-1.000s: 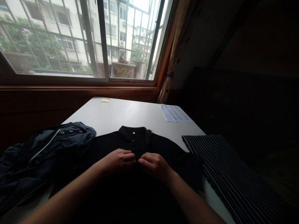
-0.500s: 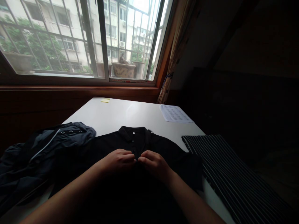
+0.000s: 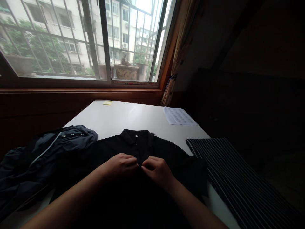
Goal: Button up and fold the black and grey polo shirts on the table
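Observation:
A black polo shirt (image 3: pixel 164 149) lies flat on the white table (image 3: pixel 124 116), collar towards the window. My left hand (image 3: pixel 121 165) and my right hand (image 3: pixel 158 170) meet at the shirt's button placket, just below the collar. Both hands have their fingers pinched on the placket fabric, fingertips almost touching each other. A small white button shows on the collar above them. The lower part of the shirt is dark and hard to make out.
A dark blue jacket (image 3: pixel 43 152) is bunched at the left. A black garment with thin white stripes (image 3: pixel 233 181) lies at the right. A printed paper sheet (image 3: pixel 178 116) and a yellow sticky note (image 3: pixel 107 102) lie at the far edge under the window.
My hands have stayed on the placket. The right hand's fingers have shifted slightly towards the left hand; nothing else moved.

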Tool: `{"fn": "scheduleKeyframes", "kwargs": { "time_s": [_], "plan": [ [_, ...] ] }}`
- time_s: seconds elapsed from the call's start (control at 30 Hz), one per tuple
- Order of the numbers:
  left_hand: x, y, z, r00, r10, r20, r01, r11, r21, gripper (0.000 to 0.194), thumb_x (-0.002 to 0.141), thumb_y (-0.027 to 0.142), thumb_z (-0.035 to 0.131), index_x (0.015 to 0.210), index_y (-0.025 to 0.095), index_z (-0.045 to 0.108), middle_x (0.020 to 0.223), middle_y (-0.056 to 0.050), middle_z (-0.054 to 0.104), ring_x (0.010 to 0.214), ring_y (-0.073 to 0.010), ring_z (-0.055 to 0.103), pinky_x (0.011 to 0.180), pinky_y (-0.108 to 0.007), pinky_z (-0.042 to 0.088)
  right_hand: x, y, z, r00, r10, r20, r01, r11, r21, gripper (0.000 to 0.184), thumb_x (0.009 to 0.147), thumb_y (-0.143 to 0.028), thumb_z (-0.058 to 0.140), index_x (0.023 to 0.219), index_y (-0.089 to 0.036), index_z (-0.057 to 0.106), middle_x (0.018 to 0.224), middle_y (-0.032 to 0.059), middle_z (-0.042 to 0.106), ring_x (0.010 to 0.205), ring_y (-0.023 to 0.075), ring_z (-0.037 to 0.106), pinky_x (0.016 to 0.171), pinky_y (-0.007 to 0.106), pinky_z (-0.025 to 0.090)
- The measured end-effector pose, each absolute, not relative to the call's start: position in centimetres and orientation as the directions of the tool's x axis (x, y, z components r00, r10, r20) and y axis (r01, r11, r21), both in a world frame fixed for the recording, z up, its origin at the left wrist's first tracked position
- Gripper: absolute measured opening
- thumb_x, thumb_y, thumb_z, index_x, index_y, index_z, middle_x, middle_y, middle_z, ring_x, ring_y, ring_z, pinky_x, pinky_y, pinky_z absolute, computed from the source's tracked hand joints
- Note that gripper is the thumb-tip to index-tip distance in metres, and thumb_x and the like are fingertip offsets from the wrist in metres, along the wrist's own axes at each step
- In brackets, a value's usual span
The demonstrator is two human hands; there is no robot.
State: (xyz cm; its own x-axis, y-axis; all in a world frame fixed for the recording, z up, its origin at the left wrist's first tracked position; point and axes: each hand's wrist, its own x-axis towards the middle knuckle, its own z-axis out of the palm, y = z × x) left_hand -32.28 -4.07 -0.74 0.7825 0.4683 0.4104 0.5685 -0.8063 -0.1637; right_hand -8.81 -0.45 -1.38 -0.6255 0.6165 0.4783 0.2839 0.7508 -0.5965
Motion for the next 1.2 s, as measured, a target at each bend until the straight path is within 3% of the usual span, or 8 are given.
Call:
{"fn": "scheduleKeyframes", "kwargs": {
  "time_s": [0.3,0.47,0.6,0.9,1.07,1.2],
  "plan": [
    [-32.4,-4.0,-1.0,0.794,0.476,0.379,0.565,-0.807,-0.17,0.016,0.101,0.018,0.049,0.085,0.018,0.054,0.078,-0.001,0.054,0.062,-0.0136,0.046,0.052,-0.03,0.036,-9.3,-0.8,-1.4,-0.574,0.74,0.352,0.323,0.599,-0.733,0.008,0.082,-0.015,0.074,0.082,-0.022,0.078,0.079,0.0001,0.075,0.073,0.0164,0.071,0.069,0.026,0.05],
    [-32.2,-4.0,-1.1,0.756,0.565,0.331,0.622,-0.778,-0.092,0.016,0.101,0.021,0.049,0.086,0.019,0.054,0.076,0.0,0.056,0.06,-0.013,0.048,0.053,-0.028,0.038,-9.6,-1.0,-1.2,-0.555,0.79,0.261,0.337,0.5,-0.798,0.009,0.083,-0.016,0.074,0.084,-0.023,0.08,0.082,0.0004,0.077,0.078,0.0176,0.072,0.073,0.027,0.05],
    [-32.2,-3.8,-1.4,0.724,0.605,0.332,0.637,-0.77,0.014,0.015,0.101,0.022,0.048,0.092,0.019,0.059,0.08,0.0,0.061,0.066,-0.0135,0.055,0.058,-0.027,0.042,-9.6,-1.3,-0.8,-0.558,0.808,0.187,0.398,0.459,-0.794,0.009,0.084,-0.017,0.073,0.085,-0.023,0.08,0.083,0.0009,0.077,0.08,0.0179,0.07,0.076,0.028,0.049],
    [-31.7,-3.8,-2.5,0.572,0.737,0.361,0.668,-0.674,0.316,0.011,0.095,0.019,0.053,0.09,0.019,0.063,0.081,-0.002,0.065,0.07,-0.0136,0.06,0.062,-0.024,0.042,-9.7,-1.5,-0.6,-0.55,0.815,0.183,0.465,0.481,-0.743,0.011,0.085,-0.017,0.073,0.085,-0.025,0.08,0.082,0.0005,0.076,0.084,0.0192,0.064,0.079,0.031,0.046],
    [-31.4,-3.9,-2.3,0.45,0.849,0.278,0.671,-0.526,0.522,0.007,0.084,0.015,0.062,0.091,0.018,0.063,0.082,-0.001,0.068,0.07,-0.0129,0.061,0.063,-0.022,0.042,-9.7,-1.4,-1.0,-0.55,0.814,0.19,0.471,0.49,-0.734,0.009,0.086,-0.018,0.073,0.086,-0.025,0.08,0.083,0.0,0.075,0.085,0.0184,0.063,0.079,0.03,0.045],
    [-31.2,-4.2,-0.8,0.399,0.893,0.21,0.61,-0.429,0.666,0.006,0.084,0.019,0.061,0.089,0.017,0.065,0.076,0.0,0.066,0.065,-0.0116,0.058,0.059,-0.021,0.041,-9.7,-1.5,-1.2,-0.557,0.804,0.208,0.494,0.522,-0.696,0.007,0.086,-0.018,0.074,0.087,-0.023,0.078,0.084,0.0,0.074,0.085,0.0179,0.062,0.08,0.03,0.045]
  ]
}}
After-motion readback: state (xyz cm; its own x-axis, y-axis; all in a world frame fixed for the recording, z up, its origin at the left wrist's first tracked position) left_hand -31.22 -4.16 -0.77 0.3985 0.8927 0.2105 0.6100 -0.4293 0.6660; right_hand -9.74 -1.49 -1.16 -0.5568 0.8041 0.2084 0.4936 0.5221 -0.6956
